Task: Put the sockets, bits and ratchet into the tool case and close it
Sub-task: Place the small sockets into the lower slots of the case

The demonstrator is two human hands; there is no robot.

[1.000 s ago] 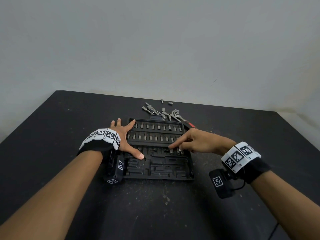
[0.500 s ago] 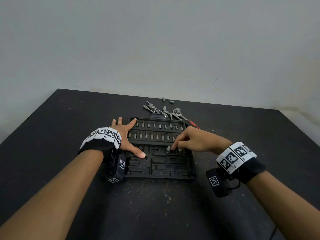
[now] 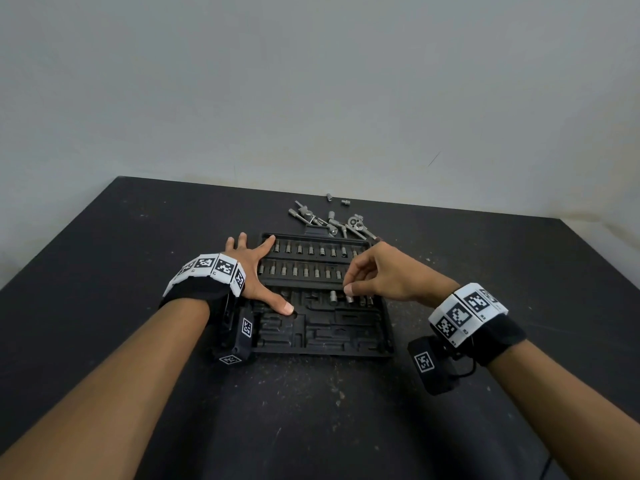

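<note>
The black tool case [image 3: 322, 344] lies open on the table in front of me. Its two far rows hold several bits [image 3: 304, 249]. A few sockets [image 3: 333, 296] stand in the middle row. My left hand [image 3: 258, 271] lies spread flat over the case's left edge, thumb pressing on the tray. My right hand [image 3: 381, 275] hovers over the middle row with curled fingers, its thumb and fingertips pinching the top of a small socket [image 3: 349, 299]. Behind the case lie the ratchet [image 3: 356, 223], extension bars [image 3: 301, 213] and two loose sockets [image 3: 329, 197].
The dark table [image 3: 138, 271] is dusty and ends at a grey wall [image 3: 311, 98] just behind the loose tools. Both wrists carry marker bands with small black boxes hanging below.
My right hand went from pressing a socket with a straight index finger to curled fingers pinching at the row, and it rose slightly. The left hand stayed in place.
</note>
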